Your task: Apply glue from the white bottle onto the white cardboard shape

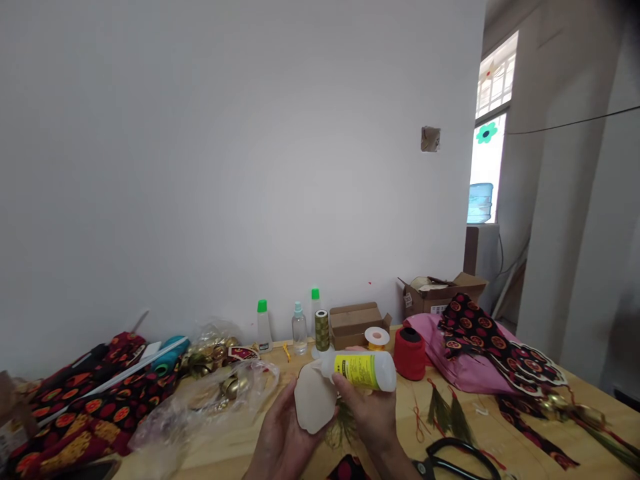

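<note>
My left hand (286, 432) is closed on the edge of a flat, off-white piece with a scalloped outline (316, 399), its pale face turned toward me. In my right hand (373, 417) is a white plastic glue bottle (384, 371) with a yellow label, lying on its side. The bottle's narrow end points left and meets the upper edge of the pale piece; I cannot tell whether anything is coming out. Below the hands, a green tassel (345, 423) and a bit of dark patterned fabric (349, 468) lie on the wooden table (235, 440).
Black-handled scissors (463, 457) lie at the front right, near green tassels (457, 417). A red thread cone (410, 353), an olive thread spool (323, 331) and green-capped bottles (263, 327) stand along the wall. Patterned fabric (115, 400) and a plastic bag (175, 413) cover the left side.
</note>
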The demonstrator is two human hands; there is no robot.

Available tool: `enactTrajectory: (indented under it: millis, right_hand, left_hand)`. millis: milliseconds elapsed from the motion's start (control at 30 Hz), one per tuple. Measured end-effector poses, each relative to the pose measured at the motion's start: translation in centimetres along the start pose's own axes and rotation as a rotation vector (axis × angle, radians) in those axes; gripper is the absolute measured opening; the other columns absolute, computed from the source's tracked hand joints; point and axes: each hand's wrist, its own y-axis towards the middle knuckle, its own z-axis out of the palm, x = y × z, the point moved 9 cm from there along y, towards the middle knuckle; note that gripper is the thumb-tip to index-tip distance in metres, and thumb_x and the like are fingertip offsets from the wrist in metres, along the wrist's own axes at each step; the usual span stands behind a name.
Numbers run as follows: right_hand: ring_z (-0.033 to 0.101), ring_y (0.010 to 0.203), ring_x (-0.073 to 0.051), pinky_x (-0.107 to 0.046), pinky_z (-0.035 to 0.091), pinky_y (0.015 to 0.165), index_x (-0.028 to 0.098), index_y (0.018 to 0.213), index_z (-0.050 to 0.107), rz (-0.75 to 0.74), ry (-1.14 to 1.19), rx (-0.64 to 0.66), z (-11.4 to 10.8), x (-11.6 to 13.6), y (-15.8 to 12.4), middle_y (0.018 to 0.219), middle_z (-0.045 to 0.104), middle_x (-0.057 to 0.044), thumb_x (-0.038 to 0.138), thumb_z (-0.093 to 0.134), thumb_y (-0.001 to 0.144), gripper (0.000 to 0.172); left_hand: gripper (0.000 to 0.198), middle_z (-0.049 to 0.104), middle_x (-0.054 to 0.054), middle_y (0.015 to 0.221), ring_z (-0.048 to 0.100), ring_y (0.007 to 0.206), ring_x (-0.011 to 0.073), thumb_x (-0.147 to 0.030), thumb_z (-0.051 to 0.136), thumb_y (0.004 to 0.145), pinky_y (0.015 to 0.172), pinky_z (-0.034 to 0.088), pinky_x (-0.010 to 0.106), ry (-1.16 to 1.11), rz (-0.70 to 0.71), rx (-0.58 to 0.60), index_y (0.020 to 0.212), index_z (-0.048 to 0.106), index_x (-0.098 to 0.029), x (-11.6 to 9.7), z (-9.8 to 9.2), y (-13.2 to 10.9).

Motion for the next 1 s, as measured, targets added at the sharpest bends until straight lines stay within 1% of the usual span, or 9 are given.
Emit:
enactTrajectory:
  millis: [100,300,467,667,833,1000]
  right_hand:
    - [0.063,0.070,-0.023,-0.033,0.055,0.065,0.015,0.105,0.052,0.009,0.027,0.001,0.1,-0.2,-0.2,0.081,0.067,-0.007,0.028,0.068,0.058,0.051]
    - [0.063,0.070,-0.022,-0.032,0.054,0.065,0.015,0.105,0.052,-0.029,0.030,-0.062,-0.5,0.2,-0.2,0.080,0.067,-0.006,0.027,0.069,0.058,0.051]
    - [0.063,0.068,-0.022,-0.031,0.054,0.062,0.011,0.105,0.051,-0.037,0.004,-0.018,-0.5,0.0,0.3,0.076,0.067,-0.008,0.026,0.067,0.061,0.049]
    - [0.063,0.065,-0.020,-0.029,0.053,0.062,0.012,0.097,0.056,-0.037,0.075,-0.132,-0.7,1.0,-0.2,0.077,0.067,-0.008,0.028,0.070,0.055,0.047]
    - [0.063,0.065,-0.020,-0.029,0.053,0.060,0.012,0.095,0.057,-0.024,0.048,-0.136,-0.7,1.2,-0.1,0.073,0.066,-0.007,0.030,0.070,0.056,0.044]
    - [0.063,0.066,-0.019,-0.029,0.053,0.061,0.011,0.094,0.056,-0.031,0.058,-0.153,-1.1,0.8,0.1,0.075,0.066,-0.008,0.028,0.070,0.056,0.044]
  left_hand:
    - [0.020,0.066,0.006,0.095,0.058,0.089,0.0226,-0.023,0.051,0.075,0.085,0.042,0.046,0.008,-0.006,0.013,0.090,0.061,-0.016,0.1,0.1,0.1]
    - [0.021,0.066,0.005,0.095,0.058,0.087,0.0224,-0.022,0.049,0.076,0.084,0.042,0.047,-0.017,-0.019,0.053,0.092,0.061,-0.018,0.2,-0.4,0.1]
    - [0.022,0.066,0.007,0.096,0.057,0.092,0.0254,-0.024,0.048,0.077,0.085,0.041,0.050,-0.015,-0.023,0.075,0.092,0.062,-0.018,0.2,-0.4,0.0]
    - [0.021,0.067,0.006,0.093,0.059,0.087,0.0227,-0.023,0.046,0.077,0.086,0.039,0.050,-0.022,-0.029,0.066,0.089,0.063,-0.019,0.3,-0.1,-0.1]
    - [0.022,0.067,0.006,0.094,0.059,0.088,0.0234,-0.023,0.046,0.077,0.086,0.039,0.050,-0.024,-0.024,0.051,0.088,0.064,-0.018,0.3,-0.1,-0.1]
    - [0.022,0.067,0.007,0.093,0.059,0.088,0.0250,-0.023,0.046,0.077,0.086,0.039,0.051,-0.028,-0.038,0.066,0.087,0.064,-0.018,0.3,-0.2,-0.1]
